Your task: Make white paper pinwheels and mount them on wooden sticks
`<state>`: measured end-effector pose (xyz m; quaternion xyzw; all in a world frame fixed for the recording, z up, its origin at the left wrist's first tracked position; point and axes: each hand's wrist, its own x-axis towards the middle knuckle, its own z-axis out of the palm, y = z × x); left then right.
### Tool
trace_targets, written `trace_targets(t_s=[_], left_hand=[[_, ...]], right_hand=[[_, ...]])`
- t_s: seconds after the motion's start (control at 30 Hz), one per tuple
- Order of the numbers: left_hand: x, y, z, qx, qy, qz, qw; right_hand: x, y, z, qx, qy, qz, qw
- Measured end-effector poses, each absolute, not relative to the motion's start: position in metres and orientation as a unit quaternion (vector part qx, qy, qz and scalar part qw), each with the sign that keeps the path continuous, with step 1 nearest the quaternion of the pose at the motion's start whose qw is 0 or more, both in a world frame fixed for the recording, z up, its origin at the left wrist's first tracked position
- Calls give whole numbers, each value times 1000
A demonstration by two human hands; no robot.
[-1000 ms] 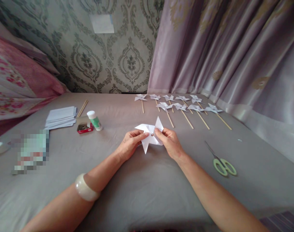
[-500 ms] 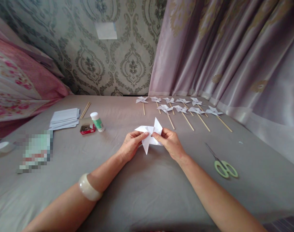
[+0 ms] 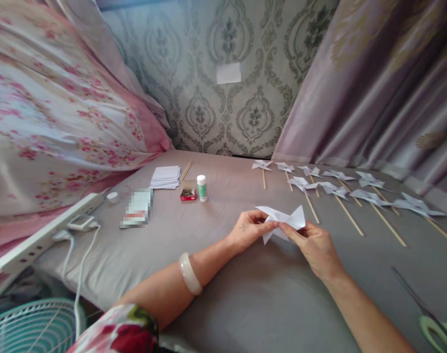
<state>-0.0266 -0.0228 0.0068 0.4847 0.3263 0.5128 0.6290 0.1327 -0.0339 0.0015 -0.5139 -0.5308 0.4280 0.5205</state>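
A white folded paper pinwheel is held between both hands above the grey cloth. My left hand grips its left side, thumb pressed near the middle. On the right side my right hand pinches it, with the thumb also close to the centre. The two thumbs nearly meet, and the pinwheel's centre is mostly hidden under them. No stick shows on this pinwheel. The fingers behind the paper are largely out of sight.
Several finished pinwheels on sticks lie at the back right. Scissors lie at the right front. Leftward are a glue stick, a red box of small metal pieces, stacked paper, wooden sticks and a power strip.
The view has swung left, bringing the power strip and a green fan into sight. Both hands still hold the pinwheel, which is now tilted, and the thumbs are closer together at its centre.
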Motion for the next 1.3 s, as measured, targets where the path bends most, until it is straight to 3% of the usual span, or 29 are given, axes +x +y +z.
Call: trace_targets(t_s=[0.67,1.0,1.3], left_hand=[[-30,-20,7,559,348,536,529],[-33,-26,21,537,350,525,561],[-38,-31,25,698,318,560,314]], right_hand=[[132,-33,8,-501,-546,393,544],[137,-40,27,-462,-616,371,520],[135,-45,32,-392,-725,205,528]])
